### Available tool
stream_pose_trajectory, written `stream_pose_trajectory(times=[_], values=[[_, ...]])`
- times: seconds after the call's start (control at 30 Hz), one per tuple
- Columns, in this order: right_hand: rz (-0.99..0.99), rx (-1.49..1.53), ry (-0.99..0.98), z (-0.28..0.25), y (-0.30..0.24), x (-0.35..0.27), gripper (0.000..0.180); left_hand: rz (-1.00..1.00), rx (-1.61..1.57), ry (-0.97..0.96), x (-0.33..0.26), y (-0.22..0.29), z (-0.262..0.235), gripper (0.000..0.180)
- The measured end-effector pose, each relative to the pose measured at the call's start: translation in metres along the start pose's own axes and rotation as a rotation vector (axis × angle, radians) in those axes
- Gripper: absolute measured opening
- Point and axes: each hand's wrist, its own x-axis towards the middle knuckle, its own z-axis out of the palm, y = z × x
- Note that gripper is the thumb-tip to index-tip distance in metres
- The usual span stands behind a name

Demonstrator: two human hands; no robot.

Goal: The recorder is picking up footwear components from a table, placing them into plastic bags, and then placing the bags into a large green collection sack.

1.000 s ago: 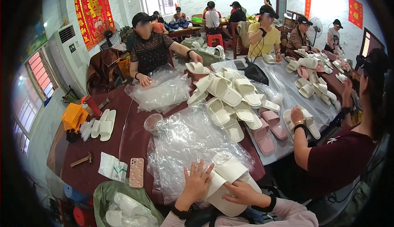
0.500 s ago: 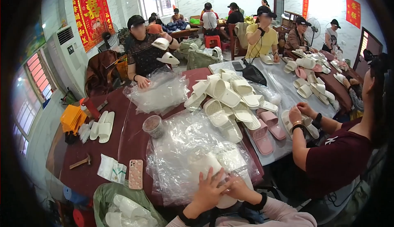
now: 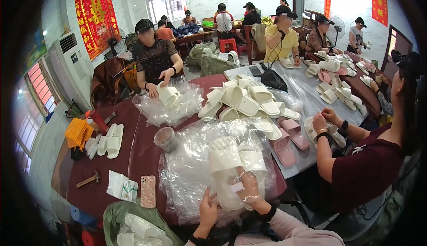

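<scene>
**Slippers going into clear bag, both hands on it**

Near edge: left hand (image 3: 207, 208) grips the edge of the clear plastic bag (image 3: 195, 174), fingers curled on the film. Right hand (image 3: 249, 188) is inside/against the bag, clamped on a pair of white slippers (image 3: 231, 157) stood soles-out, toes up. Bag + slippers sit on the bench (image 3: 142, 139) right in front of the person, atop a heap of loose plastic.

Left of that: pink phone (image 3: 148, 191), paper packet (image 3: 121, 186), hammer (image 3: 87, 180), small round tub (image 3: 165, 138), another white pair (image 3: 110, 140), orange stack (image 3: 78, 132). Green sack (image 3: 120, 210) w/ white items below bench edge.

Mid bench: pile of white slippers (image 3: 242, 101), two pink slippers (image 3: 289, 137). Right: co-worker in dark red top (image 3: 369, 170), hands on a slipper. Far side: co-worker in dark top (image 3: 155, 61) holding a white pair over plastic. Beyond: more ppl at other tables, red wall banner (image 3: 94, 16).
</scene>
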Motion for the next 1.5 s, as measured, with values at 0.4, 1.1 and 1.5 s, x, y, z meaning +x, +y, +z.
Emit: stream_pose_trajectory(times=[0.4,1.1,1.5], values=[[0.045,0.132,-0.394,0.025,0.023,0.011,0.066,-0.244,-0.034,-0.039,0.005,-0.034,-0.009,0.066],[-0.204,-0.388,-0.611,0.006,0.025,-0.023,0.074,-0.251,-0.071,0.014,0.005,-0.04,-0.002,0.061],[-0.275,-0.147,-0.389,0.008,0.04,-0.032,0.075,-0.29,-0.045,0.071,0.01,-0.051,0.0,0.057]])
